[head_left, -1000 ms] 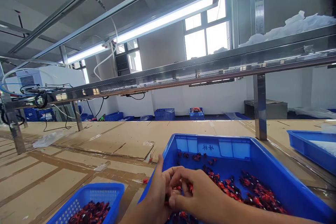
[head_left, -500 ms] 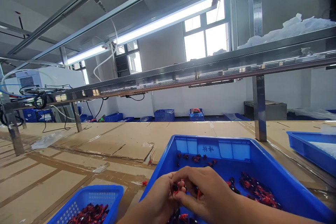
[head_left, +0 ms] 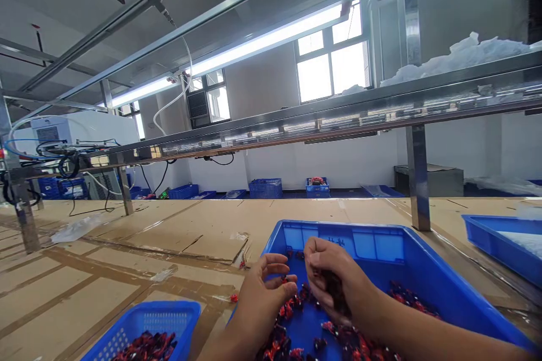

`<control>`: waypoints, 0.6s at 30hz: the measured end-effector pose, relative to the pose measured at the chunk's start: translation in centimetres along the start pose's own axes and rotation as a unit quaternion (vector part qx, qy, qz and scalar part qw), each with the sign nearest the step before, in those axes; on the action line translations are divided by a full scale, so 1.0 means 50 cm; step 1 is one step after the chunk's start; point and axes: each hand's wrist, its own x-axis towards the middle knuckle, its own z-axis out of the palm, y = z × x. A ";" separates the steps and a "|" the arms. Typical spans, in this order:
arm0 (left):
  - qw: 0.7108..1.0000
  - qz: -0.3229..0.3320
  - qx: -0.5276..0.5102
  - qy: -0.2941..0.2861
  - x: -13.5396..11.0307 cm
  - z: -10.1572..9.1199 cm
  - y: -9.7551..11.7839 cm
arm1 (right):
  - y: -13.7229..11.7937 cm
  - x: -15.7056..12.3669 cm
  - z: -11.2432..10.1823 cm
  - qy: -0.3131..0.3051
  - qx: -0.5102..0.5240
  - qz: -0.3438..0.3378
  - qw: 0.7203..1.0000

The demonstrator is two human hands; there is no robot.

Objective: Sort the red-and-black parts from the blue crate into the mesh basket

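The right hand (head_left: 339, 276) is cupped and closes around a bunch of small red-black pieces (head_left: 334, 293). The left hand (head_left: 265, 304) is open, its fingers apart, just above more pieces lying inside a blue plastic tray (head_left: 423, 251). The tray's far wall stands well beyond both hands. Left of it, a blue mesh basket (head_left: 144, 316) holding similar pieces sits on the cardboard-covered table (head_left: 190, 231).

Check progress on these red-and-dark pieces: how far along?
Looks done: the blue mesh basket at lower left holds a heap of red-and-dark pieces. In hand: the right hand cups a small bunch. Left: many pieces remain in the blue tray, beneath the open left hand.
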 end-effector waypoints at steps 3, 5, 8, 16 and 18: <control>0.997 0.075 0.012 0.005 -0.009 0.009 0.021 | -0.002 0.019 -0.016 -0.023 0.107 0.106 0.988; 0.994 0.105 0.011 0.000 -0.021 0.017 0.033 | 0.003 0.028 -0.022 -0.013 0.059 0.142 0.988; 0.992 0.124 0.004 0.003 -0.038 0.029 0.040 | 0.015 0.036 -0.026 0.005 -0.002 0.145 0.989; 0.984 0.177 0.012 -0.011 -0.051 0.037 0.032 | 0.017 0.033 -0.031 -0.077 -0.060 0.093 0.991; 0.982 0.185 0.023 -0.013 -0.051 0.037 0.030 | 0.015 0.030 -0.031 -0.094 -0.042 0.106 0.989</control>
